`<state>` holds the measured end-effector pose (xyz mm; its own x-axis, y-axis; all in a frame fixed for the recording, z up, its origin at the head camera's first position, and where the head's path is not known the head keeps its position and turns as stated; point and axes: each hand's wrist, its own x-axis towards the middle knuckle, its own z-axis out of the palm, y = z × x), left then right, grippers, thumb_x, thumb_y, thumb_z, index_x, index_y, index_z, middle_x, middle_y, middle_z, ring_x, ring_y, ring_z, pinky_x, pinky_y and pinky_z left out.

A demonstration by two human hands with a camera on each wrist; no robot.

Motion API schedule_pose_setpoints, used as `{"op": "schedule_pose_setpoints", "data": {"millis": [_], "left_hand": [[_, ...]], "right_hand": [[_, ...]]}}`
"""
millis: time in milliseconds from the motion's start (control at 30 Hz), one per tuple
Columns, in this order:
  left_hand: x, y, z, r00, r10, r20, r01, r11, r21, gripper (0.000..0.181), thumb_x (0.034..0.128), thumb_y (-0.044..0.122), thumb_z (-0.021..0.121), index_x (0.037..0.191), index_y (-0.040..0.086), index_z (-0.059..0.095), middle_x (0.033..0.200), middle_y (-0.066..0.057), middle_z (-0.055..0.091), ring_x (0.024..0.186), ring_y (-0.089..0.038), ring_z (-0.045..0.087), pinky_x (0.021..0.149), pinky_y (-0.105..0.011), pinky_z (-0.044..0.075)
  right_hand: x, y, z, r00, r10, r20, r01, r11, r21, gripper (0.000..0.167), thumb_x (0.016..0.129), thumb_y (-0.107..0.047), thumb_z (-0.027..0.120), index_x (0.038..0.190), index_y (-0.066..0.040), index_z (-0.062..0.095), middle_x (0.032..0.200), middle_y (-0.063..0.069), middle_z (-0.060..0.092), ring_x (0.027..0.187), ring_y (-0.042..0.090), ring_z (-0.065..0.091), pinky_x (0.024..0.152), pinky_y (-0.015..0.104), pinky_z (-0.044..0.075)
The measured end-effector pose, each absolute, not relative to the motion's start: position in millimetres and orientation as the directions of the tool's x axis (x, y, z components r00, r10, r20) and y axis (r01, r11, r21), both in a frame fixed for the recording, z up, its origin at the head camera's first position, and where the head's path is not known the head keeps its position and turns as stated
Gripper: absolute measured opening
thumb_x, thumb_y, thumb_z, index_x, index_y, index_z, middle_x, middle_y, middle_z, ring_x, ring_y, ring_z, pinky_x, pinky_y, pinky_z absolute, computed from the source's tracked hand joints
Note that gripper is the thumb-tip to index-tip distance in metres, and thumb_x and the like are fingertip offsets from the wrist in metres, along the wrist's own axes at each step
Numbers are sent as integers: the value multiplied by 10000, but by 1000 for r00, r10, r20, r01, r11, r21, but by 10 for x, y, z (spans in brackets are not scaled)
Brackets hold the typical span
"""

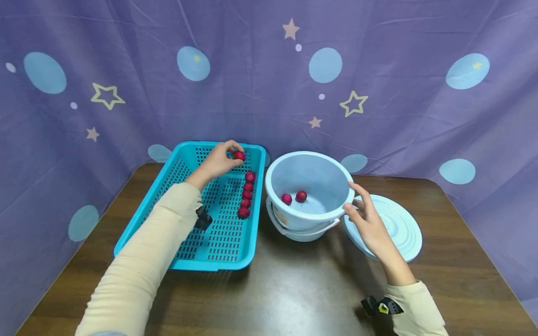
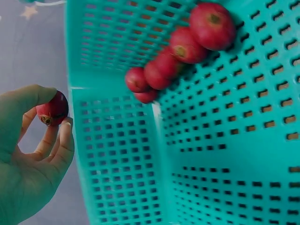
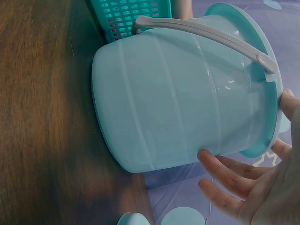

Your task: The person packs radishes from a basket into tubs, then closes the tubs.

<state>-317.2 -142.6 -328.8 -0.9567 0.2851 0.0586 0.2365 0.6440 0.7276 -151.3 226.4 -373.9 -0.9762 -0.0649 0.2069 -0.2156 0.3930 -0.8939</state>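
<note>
Across the near part of the brown wooden desk [image 1: 201, 308], two cream sleeves [image 1: 138, 252] are showing, one at the left and one at the right, and a black device [image 1: 384, 306] is sitting by each wrist. Farther in on the right, the right hand [image 1: 370, 224] is holding a pale blue bucket [image 1: 321, 179] by the right side of its rim; its fingers are spreading apart, the thumb is touching the rim, and in the right wrist view one fingertip is touching the outer wall. Partly behind that hand, a round pale blue lid [image 1: 403, 231] is lying on the desk, near the right side of the bucket. The bucket is standing around the middle of the desk, its white handle [image 1: 334, 225] hanging down on the near side, and two red radishes [image 1: 301, 196] are resting inside it, slightly apart. Just left of it, a turquoise basket [image 1: 227, 263] with slotted walls is occupying the left part of the desk, and a row of five radishes [image 1: 248, 186] is lining its right side from near to far. Over the far right corner of the basket, the left hand [image 1: 218, 161] is pinching another radish [image 1: 239, 156] between thumb and fingers. Behind everything, a purple curtain [image 1: 252, 100] is hanging, displaying light blue ovals, pale dots and stars.
</note>
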Motion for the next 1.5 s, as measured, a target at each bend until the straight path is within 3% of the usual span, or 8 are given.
{"op": "schedule_pose_setpoints", "data": {"millis": [133, 433, 667, 1133, 1500], "left_hand": [[-3079, -1403, -3170, -950, 304, 73, 256, 623, 739, 306, 969, 146, 637, 1252, 50, 568, 1264, -166, 526, 1032, -344, 570, 831, -457, 494], [-2846, -1272, -2968, -923, 355, 150, 346, 592, 728, 297, 955, 211, 681, 1228, 141, 588, 1178, -96, 512, 1010, -294, 556, 749, -418, 490], [-2688, -1143, -2823, -905, 384, 184, 390, 574, 720, 285, 945, 241, 697, 1208, 177, 607, 1175, -71, 535, 1046, -273, 568, 787, -433, 513], [-2416, -892, -2742, -838, 511, 192, 489, 547, 680, 284, 924, 304, 719, 1185, 217, 648, 1110, -5, 588, 997, -182, 592, 778, -362, 536], [-2305, -730, -2785, -690, 711, 137, 598, 453, 662, 315, 918, 220, 732, 1224, 185, 668, 1168, 43, 595, 1071, -190, 566, 836, -331, 508]], "right_hand": [[-1513, 2261, -3734, -976, -66, 206, -215, 389, -896, 548, 1054, -183, 487, 1552, -178, 259, 1359, 327, 485, 1157, 396, 559, 839, 183, 460], [-1520, 2258, -3745, -976, -64, 210, -218, 393, -893, 547, 1054, -184, 486, 1551, -179, 258, 1348, 325, 493, 1141, 392, 566, 837, 181, 461], [-1519, 2259, -3757, -975, -66, 212, -221, 397, -891, 545, 1055, -192, 482, 1550, -175, 255, 1347, 333, 487, 1154, 398, 556, 838, 172, 459], [-1524, 2265, -3775, -974, -65, 215, -223, 397, -890, 543, 1057, -200, 478, 1552, -182, 253, 1334, 322, 501, 1138, 391, 563, 840, 187, 460], [-1526, 2264, -3771, -974, -67, 215, -224, 401, -888, 546, 1055, -200, 483, 1552, -191, 258, 1338, 300, 502, 1139, 368, 559, 835, 178, 463]]}}
